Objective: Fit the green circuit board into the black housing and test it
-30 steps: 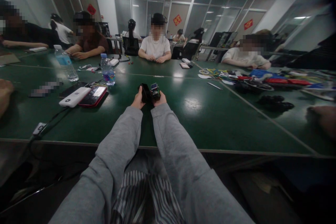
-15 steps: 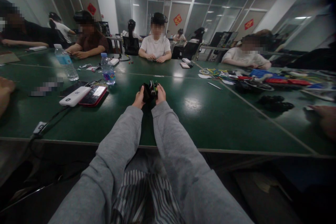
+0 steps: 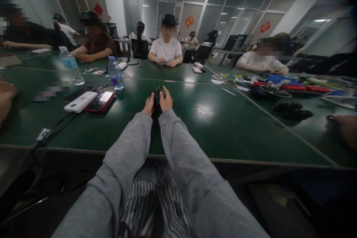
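Observation:
Over the green table (image 3: 189, 134), both my hands are raised close together in front of me. My left hand (image 3: 148, 105) is closed around a small black plastic housing (image 3: 157, 97). My right hand (image 3: 166, 101) grips the other side, where a green circuit board (image 3: 160, 89) shows at the top edge. Thumbs face me along the sides, and most of the fingers are hidden behind. From here I cannot tell whether the board sits inside the housing or only against it.
A white power bank (image 3: 80, 102) and a red-edged phone (image 3: 99, 101) lie to the left, with two water bottles (image 3: 71, 67) (image 3: 115, 74) behind. Cables and tools (image 3: 292, 84) pile up at right, near a thin pen-like stick (image 3: 228, 92). Several people sit around the table.
My right hand has moved slightly left and turned, bringing the circuit board piece closer to the black housing. The gap between the hands has narrowed, and less of the board shows.

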The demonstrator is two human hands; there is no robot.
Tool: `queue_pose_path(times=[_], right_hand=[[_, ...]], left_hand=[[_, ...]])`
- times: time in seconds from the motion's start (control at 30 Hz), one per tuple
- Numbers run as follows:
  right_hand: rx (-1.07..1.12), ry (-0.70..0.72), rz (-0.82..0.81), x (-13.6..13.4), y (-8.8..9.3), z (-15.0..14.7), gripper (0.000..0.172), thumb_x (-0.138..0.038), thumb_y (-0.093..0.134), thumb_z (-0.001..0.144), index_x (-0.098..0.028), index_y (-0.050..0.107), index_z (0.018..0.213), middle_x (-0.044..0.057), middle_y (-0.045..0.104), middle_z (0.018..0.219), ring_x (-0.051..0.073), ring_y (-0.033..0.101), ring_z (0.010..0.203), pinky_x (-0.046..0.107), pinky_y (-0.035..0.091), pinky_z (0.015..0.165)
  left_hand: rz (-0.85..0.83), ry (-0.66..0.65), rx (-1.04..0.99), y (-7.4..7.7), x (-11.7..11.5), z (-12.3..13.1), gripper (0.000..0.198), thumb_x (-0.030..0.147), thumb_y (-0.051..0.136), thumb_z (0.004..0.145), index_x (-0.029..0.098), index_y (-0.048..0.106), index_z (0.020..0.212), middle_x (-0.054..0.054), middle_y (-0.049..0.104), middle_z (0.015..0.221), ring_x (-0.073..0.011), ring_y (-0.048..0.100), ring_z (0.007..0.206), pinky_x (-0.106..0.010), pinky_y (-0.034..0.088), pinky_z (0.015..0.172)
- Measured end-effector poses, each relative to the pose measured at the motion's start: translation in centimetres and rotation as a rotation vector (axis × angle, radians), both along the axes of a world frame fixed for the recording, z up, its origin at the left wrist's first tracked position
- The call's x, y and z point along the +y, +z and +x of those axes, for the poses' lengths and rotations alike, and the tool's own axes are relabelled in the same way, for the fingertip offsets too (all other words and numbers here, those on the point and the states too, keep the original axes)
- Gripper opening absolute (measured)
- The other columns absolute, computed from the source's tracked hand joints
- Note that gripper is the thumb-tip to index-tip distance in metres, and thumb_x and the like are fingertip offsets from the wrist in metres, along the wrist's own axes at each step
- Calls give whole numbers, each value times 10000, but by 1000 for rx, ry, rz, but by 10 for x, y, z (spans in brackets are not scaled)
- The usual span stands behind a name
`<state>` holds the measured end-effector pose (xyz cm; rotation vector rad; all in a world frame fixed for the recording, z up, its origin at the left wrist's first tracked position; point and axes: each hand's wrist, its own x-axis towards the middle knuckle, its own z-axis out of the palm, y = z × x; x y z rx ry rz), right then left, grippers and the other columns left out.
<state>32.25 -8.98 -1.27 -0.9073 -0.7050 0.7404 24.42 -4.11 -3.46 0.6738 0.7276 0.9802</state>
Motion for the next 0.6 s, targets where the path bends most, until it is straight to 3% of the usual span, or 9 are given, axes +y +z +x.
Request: queue_pose_path(times=[0.1,0.3,0.4,0.5,0.6], right_hand=[[-10,-25,15,-1,0,-3,312,-134,629,822,-292,647,1090,-28,621,1307,96,390,1396,353,380,1144],[-72,32,-11,0,-3,-12,288,-122,684,799,-266,667,1048,-2,628,1286,98,400,1394,338,292,1189],[-46,53,-8,5,-6,-13,224,-176,671,830,-265,666,1035,-7,645,1239,74,463,1337,291,334,1157],[-11,-38,-59,14,-12,-6,159,-211,617,876,-263,665,1018,-33,683,1083,45,596,1145,240,418,1069],[90,-83,-248,24,-18,6,160,-268,498,950,-227,651,973,-48,668,802,51,670,786,213,519,875]], left_hand=[[73,47,49,2,-2,-1,324,471,518,928,209,663,1050,-110,699,1083,-227,677,997,-333,563,782],[9,-29,-29,5,-5,-6,395,512,509,915,211,647,1132,-118,693,1089,-226,672,1002,-352,560,819],[-49,-58,-56,6,-3,-12,453,554,442,926,193,650,1102,-124,698,1022,-234,677,935,-358,571,764],[-125,-35,-154,6,0,-19,480,575,406,924,190,640,1092,-102,687,891,-227,670,819,-346,568,682],[-191,7,-253,6,3,-22,461,553,416,925,191,615,1130,-76,664,818,-201,649,728,-320,554,644]])
